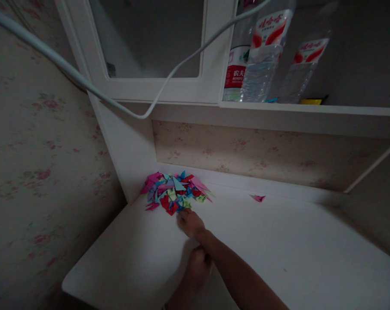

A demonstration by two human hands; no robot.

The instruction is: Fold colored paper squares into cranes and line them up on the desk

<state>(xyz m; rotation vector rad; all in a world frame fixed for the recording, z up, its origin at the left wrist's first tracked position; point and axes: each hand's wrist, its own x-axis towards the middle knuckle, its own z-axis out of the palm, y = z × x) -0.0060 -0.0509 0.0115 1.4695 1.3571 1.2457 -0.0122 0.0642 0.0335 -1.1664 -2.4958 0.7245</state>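
Observation:
A heap of folded paper cranes (172,191) in pink, red, blue, purple and green lies at the back left of the white desk (266,249). My right hand (190,221) is at the heap's front edge, fingers curled beside a blue piece; what they hold, if anything, is hidden. Nearer to me, my left hand (198,263) is closed, low over the desk and partly covered by my right forearm. Its fingertips and anything in them are out of sight. A single pink folded paper piece (258,198) lies apart at the back right.
A white cable (143,116) hangs across the upper view, in front of a cabinet door (150,90). Several plastic bottles (261,64) stand on the open shelf (311,108) above the desk. Flowered wallpaper (46,172) covers the wall at left.

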